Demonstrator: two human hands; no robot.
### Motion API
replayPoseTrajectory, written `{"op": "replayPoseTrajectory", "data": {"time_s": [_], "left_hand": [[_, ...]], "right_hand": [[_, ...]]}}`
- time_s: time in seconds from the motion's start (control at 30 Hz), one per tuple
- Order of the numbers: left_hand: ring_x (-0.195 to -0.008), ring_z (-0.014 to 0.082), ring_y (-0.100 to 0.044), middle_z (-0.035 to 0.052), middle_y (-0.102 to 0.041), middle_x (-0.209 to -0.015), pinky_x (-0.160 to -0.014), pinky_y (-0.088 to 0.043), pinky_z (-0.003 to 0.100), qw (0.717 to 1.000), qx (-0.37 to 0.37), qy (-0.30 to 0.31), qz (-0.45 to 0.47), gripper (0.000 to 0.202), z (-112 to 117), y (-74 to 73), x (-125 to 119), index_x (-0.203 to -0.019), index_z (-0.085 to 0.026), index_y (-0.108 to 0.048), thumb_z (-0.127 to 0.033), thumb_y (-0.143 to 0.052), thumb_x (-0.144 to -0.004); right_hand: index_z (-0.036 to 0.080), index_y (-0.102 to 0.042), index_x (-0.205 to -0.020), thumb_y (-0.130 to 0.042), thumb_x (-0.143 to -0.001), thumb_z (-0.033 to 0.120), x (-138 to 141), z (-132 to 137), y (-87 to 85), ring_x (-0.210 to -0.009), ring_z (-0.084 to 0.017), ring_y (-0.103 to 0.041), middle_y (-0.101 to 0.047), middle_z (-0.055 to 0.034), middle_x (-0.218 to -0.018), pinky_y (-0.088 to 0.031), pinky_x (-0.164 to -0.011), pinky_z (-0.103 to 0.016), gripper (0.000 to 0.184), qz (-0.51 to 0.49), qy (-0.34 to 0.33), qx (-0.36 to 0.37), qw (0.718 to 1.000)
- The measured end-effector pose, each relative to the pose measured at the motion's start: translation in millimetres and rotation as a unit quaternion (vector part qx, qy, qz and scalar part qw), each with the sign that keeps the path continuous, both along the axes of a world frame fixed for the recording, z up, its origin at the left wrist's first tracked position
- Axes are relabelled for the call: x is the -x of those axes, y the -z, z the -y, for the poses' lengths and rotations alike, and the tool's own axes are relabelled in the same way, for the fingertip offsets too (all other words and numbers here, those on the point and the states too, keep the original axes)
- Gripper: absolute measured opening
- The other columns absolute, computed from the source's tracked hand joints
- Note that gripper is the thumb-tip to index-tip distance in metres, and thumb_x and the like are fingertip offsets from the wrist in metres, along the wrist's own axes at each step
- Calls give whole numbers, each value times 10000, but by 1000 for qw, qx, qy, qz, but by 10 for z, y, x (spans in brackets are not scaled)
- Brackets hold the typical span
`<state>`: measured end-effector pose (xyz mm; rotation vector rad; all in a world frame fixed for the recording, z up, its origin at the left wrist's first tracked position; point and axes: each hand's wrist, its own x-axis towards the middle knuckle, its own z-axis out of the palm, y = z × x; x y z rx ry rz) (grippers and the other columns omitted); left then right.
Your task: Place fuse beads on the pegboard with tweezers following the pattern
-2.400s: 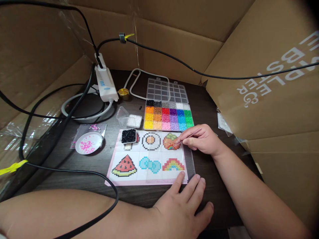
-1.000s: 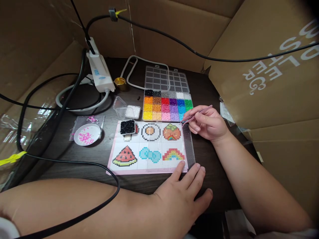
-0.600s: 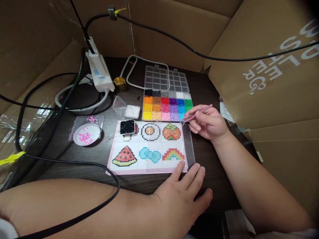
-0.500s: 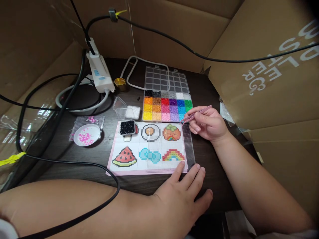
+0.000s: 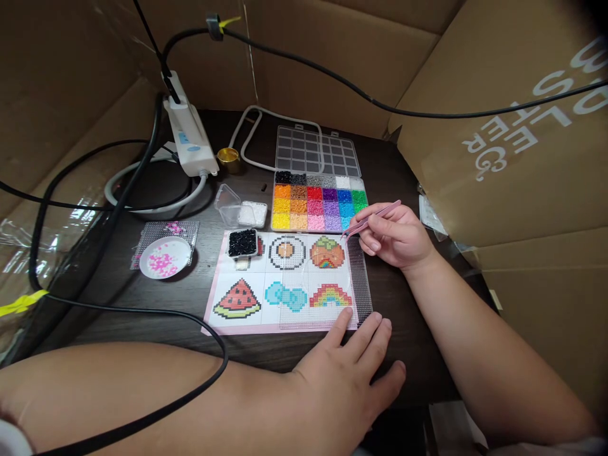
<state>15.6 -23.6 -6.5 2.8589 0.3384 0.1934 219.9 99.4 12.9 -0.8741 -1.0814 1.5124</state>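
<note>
A pair of pink tweezers (image 5: 373, 220) is pinched in my right hand (image 5: 396, 237), with its tips over the right edge of the persimmon picture. My left hand (image 5: 349, 370) lies with fingers spread at the near right corner of a clear pegboard (image 5: 294, 320); the index fingertip touches its edge. Under the board is a pattern sheet (image 5: 232, 323) with pixel pictures, among them a watermelon, a bow and a rainbow. Small coloured beads (image 5: 331, 261) show over the persimmon's lower part. Whether the tweezer tips hold a bead is too small to tell.
Behind the sheet stands a compartment box (image 5: 316, 206) of coloured beads, its lid open. A tub of black beads (image 5: 242, 243) rests on the sheet, a white-bead tub (image 5: 252, 215) behind it. Left lie a dish (image 5: 183, 266) of pink beads and a power strip (image 5: 192, 142). Cables cross the left side.
My right hand and the tweezers have shifted very slightly to the left. My left hand and the board have stayed in place.
</note>
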Motion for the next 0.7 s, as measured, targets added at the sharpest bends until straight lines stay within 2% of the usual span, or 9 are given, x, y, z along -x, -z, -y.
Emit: {"op": "replayPoseTrajectory", "data": {"time_s": [0.43,0.57,0.7], "left_hand": [[-1499,373,-144,226,-242,-1592,-1144,-2,595,1000,7,1,-7,691,-7,-23,1,-1437,-224,-437,-500,-614,-828],[-1495,370,-168,227,-257,-1586,-1140,-12,594,1000,9,-2,-4,608,-13,-27,-2,-1425,-226,-454,-454,-562,-872],[-1494,372,-165,225,-266,-1583,-1145,-35,593,1000,9,-3,2,637,-9,-21,1,-1422,-225,-457,-471,-591,-850]], "right_hand": [[123,-731,-829,-805,-745,302,5,4,-20,-377,-53,-454,-705,-54,-653,-406,-359,-204,211,-9,13,2,1000],[130,-719,-816,-823,-721,333,7,5,-28,-366,-47,-428,-697,-42,-643,-389,-339,-200,247,4,22,5,1000],[134,-711,-813,-826,-714,348,12,6,-33,-367,-47,-421,-684,-32,-628,-390,-337,-200,263,13,26,10,1000]]}}
